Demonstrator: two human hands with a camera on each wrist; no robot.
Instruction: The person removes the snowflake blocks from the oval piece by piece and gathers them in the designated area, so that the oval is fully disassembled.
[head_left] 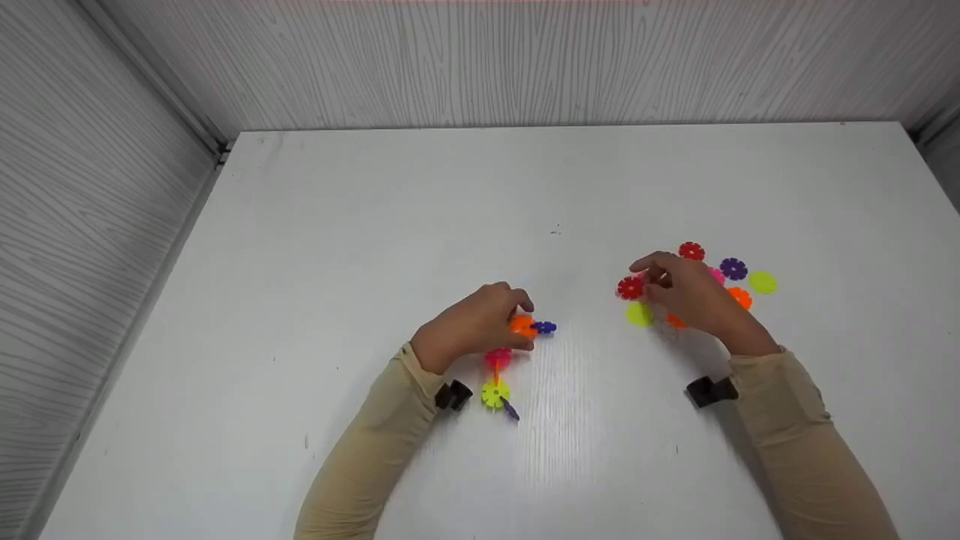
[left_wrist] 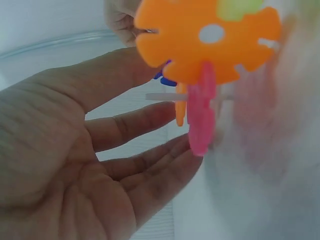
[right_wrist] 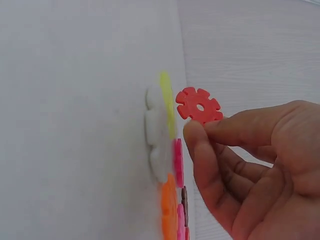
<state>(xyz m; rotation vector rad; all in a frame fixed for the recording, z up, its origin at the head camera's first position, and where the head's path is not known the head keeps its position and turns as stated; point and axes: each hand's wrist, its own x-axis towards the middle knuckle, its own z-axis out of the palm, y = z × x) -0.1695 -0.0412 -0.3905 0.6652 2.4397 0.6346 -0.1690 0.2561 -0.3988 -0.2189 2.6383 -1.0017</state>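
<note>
My left hand (head_left: 480,319) holds a chain of interlocking flower-shaped plastic discs (head_left: 495,394) over the table's middle. The chain has orange, pink, yellow and purple pieces slotted into one another. In the left wrist view an orange disc (left_wrist: 175,45) is nearest the camera, and fingertips meet the pink disc (left_wrist: 201,120) below it. My right hand (head_left: 694,292) pinches a red notched disc (right_wrist: 199,104) by its edge between thumb and forefinger. It hovers over a group of loose discs and partly hides them.
Around the right hand lie loose discs, among them another red disc (head_left: 691,251), a purple disc (head_left: 733,268), a yellow disc (head_left: 763,283) and an orange disc (head_left: 740,298). A whitish disc (right_wrist: 157,135) shows in the right wrist view. Grey wood-grain panels (head_left: 480,60) border the white table (head_left: 375,202).
</note>
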